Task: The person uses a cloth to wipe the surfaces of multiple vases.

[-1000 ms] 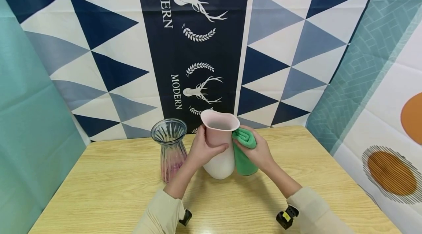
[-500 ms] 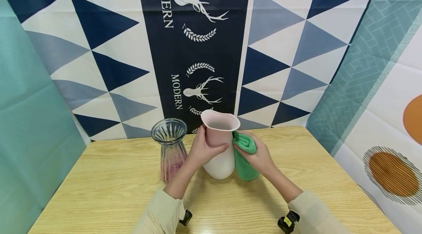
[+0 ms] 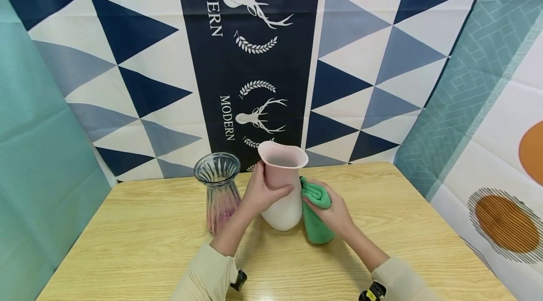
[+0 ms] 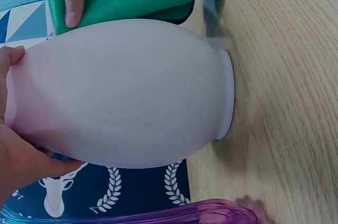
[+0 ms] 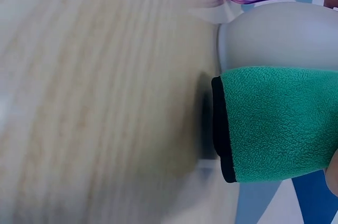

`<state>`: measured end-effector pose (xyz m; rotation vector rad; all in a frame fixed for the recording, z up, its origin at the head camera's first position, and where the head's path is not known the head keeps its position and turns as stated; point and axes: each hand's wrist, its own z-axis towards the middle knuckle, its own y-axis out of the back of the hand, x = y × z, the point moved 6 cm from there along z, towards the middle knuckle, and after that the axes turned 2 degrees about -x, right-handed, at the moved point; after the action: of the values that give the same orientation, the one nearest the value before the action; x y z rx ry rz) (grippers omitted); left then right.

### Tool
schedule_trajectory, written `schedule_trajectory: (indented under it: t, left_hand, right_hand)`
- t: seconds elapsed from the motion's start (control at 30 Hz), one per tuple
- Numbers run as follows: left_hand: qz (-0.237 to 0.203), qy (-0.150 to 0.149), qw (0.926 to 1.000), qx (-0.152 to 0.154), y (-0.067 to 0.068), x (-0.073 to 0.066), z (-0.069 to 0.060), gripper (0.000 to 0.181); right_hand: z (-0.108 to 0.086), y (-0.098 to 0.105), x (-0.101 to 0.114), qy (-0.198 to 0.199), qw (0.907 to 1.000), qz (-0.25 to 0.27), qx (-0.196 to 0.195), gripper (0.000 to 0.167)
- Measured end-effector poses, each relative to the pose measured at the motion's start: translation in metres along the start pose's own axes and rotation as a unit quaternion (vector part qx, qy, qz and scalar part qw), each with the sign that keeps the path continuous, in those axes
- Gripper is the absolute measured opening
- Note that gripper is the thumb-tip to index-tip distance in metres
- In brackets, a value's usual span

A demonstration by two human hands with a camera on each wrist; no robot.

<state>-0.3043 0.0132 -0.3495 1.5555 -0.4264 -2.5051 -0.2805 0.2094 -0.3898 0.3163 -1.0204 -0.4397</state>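
Observation:
A pink-to-white vase (image 3: 283,197) with a flared, wavy rim stands on the wooden table, its base down on the wood in the left wrist view. My left hand (image 3: 262,193) grips it round the neck from the left, thumb across the front. On the vase's right side my right hand (image 3: 333,209) holds a folded green cloth (image 3: 318,228) against the wall of the vase. The cloth (image 5: 280,123) has a black edge and hangs down towards the tabletop. Some of the right hand's fingers are hidden behind the cloth.
A ribbed glass vase (image 3: 218,183), bluish at the rim and pink below, stands just left of the left hand. The wooden table (image 3: 140,235) ends at a patterned cloth backdrop (image 3: 254,65) behind. Fabric hangs on both sides.
My right hand has slid down along the vase's right side with the green cloth, nearer the table. The left hand and both vases have stayed in place.

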Motion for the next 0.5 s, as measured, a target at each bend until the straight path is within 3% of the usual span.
schedule_trajectory:
  t: [0.27,0.5]
  left_hand:
    - [-0.001,-0.003,0.9999,-0.011,0.000,-0.004,-0.004,0.093]
    - [0.037,0.016,0.9981,-0.046,-0.001,-0.006,-0.009,0.095]
  right_hand:
    - [-0.010,-0.002,-0.009,-0.010,0.9999,0.000,0.008,0.046]
    - [-0.012,0.002,-0.010,-0.005,0.9998,-0.014,0.012,0.046]
